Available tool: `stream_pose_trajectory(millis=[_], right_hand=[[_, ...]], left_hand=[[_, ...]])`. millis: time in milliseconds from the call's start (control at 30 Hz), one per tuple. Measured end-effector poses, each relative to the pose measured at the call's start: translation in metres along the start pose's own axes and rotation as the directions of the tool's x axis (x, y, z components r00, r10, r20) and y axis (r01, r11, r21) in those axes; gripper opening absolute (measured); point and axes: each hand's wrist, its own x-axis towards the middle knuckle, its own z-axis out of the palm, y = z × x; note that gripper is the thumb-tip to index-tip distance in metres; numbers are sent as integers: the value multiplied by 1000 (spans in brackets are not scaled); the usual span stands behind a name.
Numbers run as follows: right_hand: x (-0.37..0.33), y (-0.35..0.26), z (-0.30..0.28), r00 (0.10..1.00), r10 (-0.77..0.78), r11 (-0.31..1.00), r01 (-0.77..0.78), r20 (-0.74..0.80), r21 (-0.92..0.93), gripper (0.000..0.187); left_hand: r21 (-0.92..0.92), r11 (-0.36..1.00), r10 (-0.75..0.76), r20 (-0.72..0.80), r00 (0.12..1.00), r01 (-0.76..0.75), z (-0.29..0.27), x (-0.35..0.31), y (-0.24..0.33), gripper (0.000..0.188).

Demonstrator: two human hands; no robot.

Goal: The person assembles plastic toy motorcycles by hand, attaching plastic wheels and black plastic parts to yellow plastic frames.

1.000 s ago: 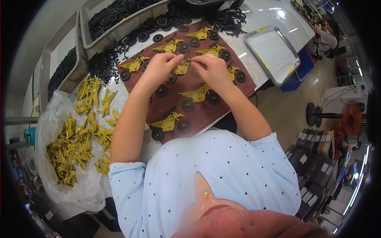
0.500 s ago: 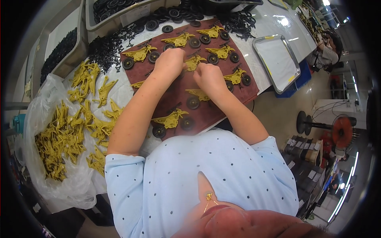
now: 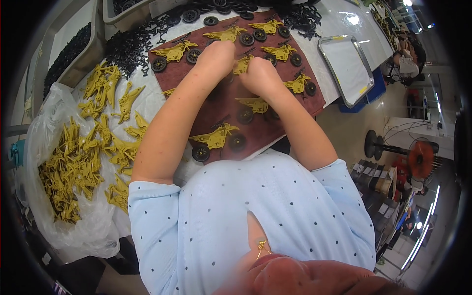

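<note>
Both hands meet over a dark red cloth mat (image 3: 194, 115) on the table. Between them is a yellow toy motorcycle body (image 3: 242, 65), partly hidden by the fingers. My right hand (image 3: 262, 77) is closed on the near right side of this body. My left hand (image 3: 216, 59) is closed at its left; its fingertips are turned away and what they pinch is hidden. Around them lie several more yellow toy motorcycle bodies (image 3: 175, 50) in rows, most with black wheels (image 3: 200, 153) beside or under them and thin black parts along their tops.
Loose yellow bodies (image 3: 73, 167) spill from a clear plastic bag (image 3: 44, 125) at the left. Small black parts (image 3: 132, 46) and wheels (image 3: 191, 16) are heaped beyond the mat, near grey bins (image 3: 93, 54). A metal tray (image 3: 348, 73) stands right. A fan (image 3: 420, 158) is farther right.
The whole view has shifted, so the table sits a little higher in the picture. Both hands have moved slightly farther forward, still closed around the same yellow body. The other toys lie as before.
</note>
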Motion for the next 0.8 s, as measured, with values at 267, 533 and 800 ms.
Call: stream_pose_trajectory(millis=[267,533,800], right_hand=[[-16,2,-16,970,130,931,-190,204,312,20],[-3,-4,-5,987,102,993,-110,126,52,22],[2,-25,-18,992,88,994,-82,90,-69,22]], left_hand=[[-42,999,-9,99,995,13,-9,6,-3,18],[-44,999,21,85,996,-18,-3,9,-12,18],[-29,998,65,55,996,-64,-5,11,-6,18]])
